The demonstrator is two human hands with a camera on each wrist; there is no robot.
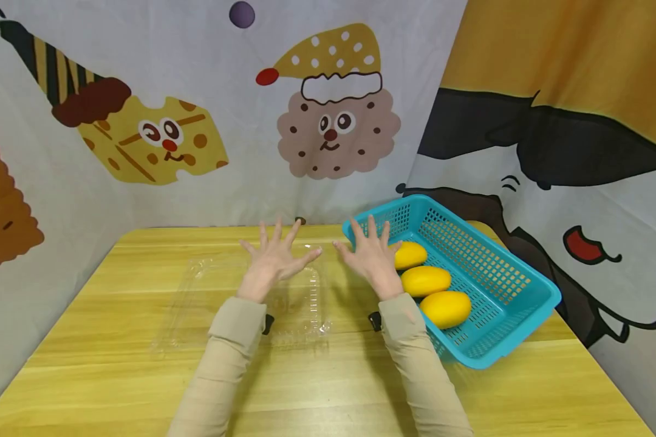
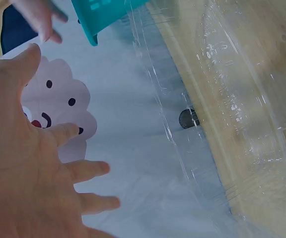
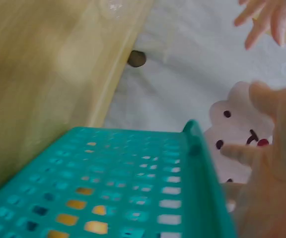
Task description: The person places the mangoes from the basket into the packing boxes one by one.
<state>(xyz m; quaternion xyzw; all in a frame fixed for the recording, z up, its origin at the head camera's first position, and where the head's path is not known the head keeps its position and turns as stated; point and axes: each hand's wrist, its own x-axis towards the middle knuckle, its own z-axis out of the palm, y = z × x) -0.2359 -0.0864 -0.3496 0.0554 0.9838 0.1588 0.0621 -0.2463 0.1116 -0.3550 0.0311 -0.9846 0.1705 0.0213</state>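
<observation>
My left hand is held up with fingers spread above a clear plastic clamshell box, which stands on the table with its lid folded out to the left. Nothing is in that hand. My right hand, fingers also spread and holding nothing, hovers by the left rim of a blue plastic basket. Inside the basket lie three yellow oval fruits, possibly mangoes: a back one, a middle one and a front one. In the right wrist view the perforated basket wall sits beside the right hand.
The wood-grain table carries the box and the basket. Behind it hangs a printed cloth with cartoon figures, meeting the table's back edge. Each wrist bears a small black device, such as the right one.
</observation>
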